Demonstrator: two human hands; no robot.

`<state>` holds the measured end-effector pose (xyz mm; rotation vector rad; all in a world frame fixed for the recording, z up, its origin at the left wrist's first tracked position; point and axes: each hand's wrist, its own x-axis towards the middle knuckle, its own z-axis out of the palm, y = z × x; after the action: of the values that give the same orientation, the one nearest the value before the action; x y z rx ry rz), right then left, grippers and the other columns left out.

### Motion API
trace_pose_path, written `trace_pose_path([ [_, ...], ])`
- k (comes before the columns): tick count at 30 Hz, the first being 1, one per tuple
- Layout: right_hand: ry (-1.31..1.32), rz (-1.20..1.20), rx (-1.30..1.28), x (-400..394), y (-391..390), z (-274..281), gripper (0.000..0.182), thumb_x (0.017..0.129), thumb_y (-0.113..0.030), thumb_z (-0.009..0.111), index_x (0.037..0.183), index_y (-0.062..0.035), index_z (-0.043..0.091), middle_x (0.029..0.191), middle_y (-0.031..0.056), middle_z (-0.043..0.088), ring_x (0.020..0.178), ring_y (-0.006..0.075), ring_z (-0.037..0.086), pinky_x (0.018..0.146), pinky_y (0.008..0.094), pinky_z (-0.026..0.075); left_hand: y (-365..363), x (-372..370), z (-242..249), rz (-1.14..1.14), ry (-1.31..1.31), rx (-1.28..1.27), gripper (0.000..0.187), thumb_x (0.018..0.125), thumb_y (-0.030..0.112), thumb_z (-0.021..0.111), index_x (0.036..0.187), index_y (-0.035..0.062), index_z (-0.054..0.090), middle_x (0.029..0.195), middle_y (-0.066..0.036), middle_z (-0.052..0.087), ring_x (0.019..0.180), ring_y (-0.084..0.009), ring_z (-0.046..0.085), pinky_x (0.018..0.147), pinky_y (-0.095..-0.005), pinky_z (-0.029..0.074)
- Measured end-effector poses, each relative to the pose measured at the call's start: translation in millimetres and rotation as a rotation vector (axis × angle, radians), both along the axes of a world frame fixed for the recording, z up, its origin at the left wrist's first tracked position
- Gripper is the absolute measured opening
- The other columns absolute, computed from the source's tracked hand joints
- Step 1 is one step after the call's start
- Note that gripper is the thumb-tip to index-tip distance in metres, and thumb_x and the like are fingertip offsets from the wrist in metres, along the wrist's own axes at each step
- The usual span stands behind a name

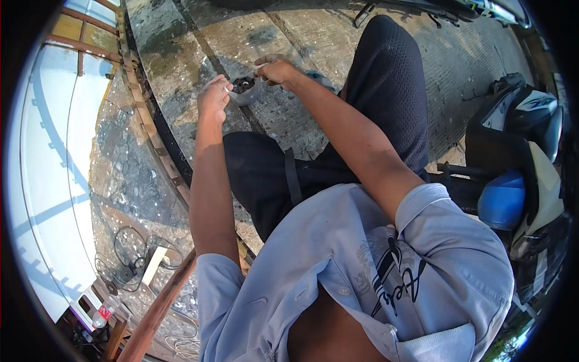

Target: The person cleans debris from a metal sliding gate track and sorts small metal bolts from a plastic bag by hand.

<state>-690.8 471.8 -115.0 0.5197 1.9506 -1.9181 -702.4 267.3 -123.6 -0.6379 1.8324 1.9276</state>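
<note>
A smooth grey curved band [248, 98] hangs in a U shape between my two hands, low over the concrete floor. My left hand [214, 99] is closed at the band's left end, and a small white bit [227, 89] shows at its fingertips. At the opposite end my right hand [278, 70] pinches the band, with the fingers bent. A dark clump of debris [243, 84] shows within the curve. My bent knee [386, 72] in dark trousers rises to the right of the hands.
Motorbike parts and a blue rounded object [502, 200] stand at the right. A wooden rail [154, 304] slants up at lower left. Beyond the low wooden edge [148, 123] lie cables [126, 253] and a pale wood piece [155, 265]. White panels [51, 181] fill the far left.
</note>
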Motion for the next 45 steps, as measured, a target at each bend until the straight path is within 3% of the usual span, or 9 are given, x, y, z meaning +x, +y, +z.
trace_pose_path([
  [8, 0.098, -0.166, -0.283, -33.8, -11.7, 19.9, 0.027, 0.082, 0.003, 0.065, 0.108, 0.0009, 0.061, 0.077, 0.0053, 0.059, 0.053, 0.0106, 0.049, 0.043, 0.0263, 0.039, 7.0, -31.6, 32.4, 0.153, -0.046, 0.167, 0.023, 0.093, 0.02, 0.061, 0.114, 0.0105, 0.061, 0.098, -0.006, 0.061, 0.087, -0.0175, 0.063, 0.073, -0.0284, 0.046],
  [11, 0.194, -0.162, -0.205, -55.6, -5.8, 26.6, 0.022, 0.082, 0.001, 0.066, 0.104, 0.0015, 0.062, 0.077, 0.0062, 0.059, 0.052, 0.0102, 0.048, 0.043, 0.0257, 0.039, 13.7, -42.4, 42.4, 0.084, -0.001, 0.277, 0.039, 0.094, 0.02, 0.06, 0.129, 0.0071, 0.05, 0.121, -0.019, 0.052, 0.096, -0.0233, 0.06, 0.071, -0.0282, 0.05],
  [14, 0.193, -0.095, -0.174, -74.5, -6.2, 20.7, 0.025, 0.081, -0.001, 0.067, 0.105, 0.0031, 0.061, 0.076, 0.0075, 0.059, 0.055, 0.0111, 0.05, 0.045, 0.0268, 0.04, 29.2, -37.8, 51.2, 0.214, -0.053, 0.376, 0.041, 0.093, 0.02, 0.061, 0.13, 0.0075, 0.049, 0.12, -0.018, 0.048, 0.096, -0.0238, 0.057, 0.072, -0.0279, 0.049],
  [20, 0.243, -0.009, 0.141, -57.6, -11.5, -41.4, 0.029, 0.071, -0.016, 0.069, 0.096, -0.0012, 0.07, 0.084, 0.0113, 0.068, 0.075, 0.0227, 0.064, 0.066, 0.034, 0.051, 44.2, -13.3, -9.8, 0.291, -0.16, 0.473, 0.036, 0.094, 0.022, 0.06, 0.126, 0.0078, 0.053, 0.116, -0.008, 0.054, 0.106, -0.0239, 0.053, 0.091, -0.0381, 0.044],
  [23, 0.164, 0.03, 0.259, -38.0, -12.0, -19.2, 0.039, 0.075, -0.017, 0.068, 0.112, -0.0024, 0.066, 0.095, 0.0138, 0.069, 0.088, 0.0249, 0.065, 0.079, 0.0342, 0.05, 34.2, -12.6, -13.9, 0.207, -0.104, 0.52, 0.041, 0.094, 0.023, 0.06, 0.131, 0.008, 0.05, 0.121, -0.008, 0.053, 0.111, -0.0229, 0.052, 0.093, -0.036, 0.043],
  [34, 0.282, -0.015, 0.482, -31.4, -14.3, -4.0, 0.035, 0.075, -0.018, 0.064, 0.107, -0.0044, 0.066, 0.092, 0.0181, 0.069, 0.089, 0.0303, 0.066, 0.078, 0.0378, 0.052, 29.1, 46.6, 2.2, 0.099, -0.019, 0.338, 0.048, 0.093, 0.029, 0.061, 0.133, 0.0042, 0.049, 0.137, -0.015, 0.047, 0.127, -0.0259, 0.044, 0.103, -0.0381, 0.038],
  [39, 0.406, -0.021, 0.546, -26.3, -23.9, 12.7, 0.034, 0.073, -0.011, 0.062, 0.106, -0.0026, 0.066, 0.098, 0.0225, 0.067, 0.097, 0.0352, 0.065, 0.083, 0.04, 0.052, 2.0, 139.2, 94.0, -0.53, 0.245, 0.677, 0.06, 0.089, 0.041, 0.068, 0.13, 0.0015, 0.051, 0.125, -0.016, 0.056, 0.115, -0.0248, 0.055, 0.098, -0.0356, 0.042],
  [41, 0.491, 0.066, 0.49, -22.9, -30.1, 21.9, 0.036, 0.074, -0.011, 0.061, 0.108, -0.0038, 0.067, 0.095, 0.0212, 0.068, 0.095, 0.0354, 0.065, 0.085, 0.0406, 0.051, -10.3, 183.4, 131.5, -0.822, 0.524, 0.791, 0.077, 0.073, 0.043, 0.082, 0.129, -0.0001, 0.051, 0.124, -0.024, 0.054, 0.116, -0.0324, 0.053, 0.099, -0.0404, 0.041],
  [45, 0.529, 0.176, 0.427, -21.8, -57.0, 33.9, 0.035, 0.074, -0.012, 0.062, 0.108, -0.0032, 0.067, 0.096, 0.021, 0.068, 0.095, 0.0352, 0.065, 0.084, 0.0411, 0.051, 2.2, 239.9, 189.2, -1.093, 0.729, 1.01, 0.041, 0.079, 0.034, 0.079, 0.101, 0.0014, 0.067, 0.122, -0.028, 0.054, 0.114, -0.0384, 0.054, 0.093, -0.044, 0.045],
])
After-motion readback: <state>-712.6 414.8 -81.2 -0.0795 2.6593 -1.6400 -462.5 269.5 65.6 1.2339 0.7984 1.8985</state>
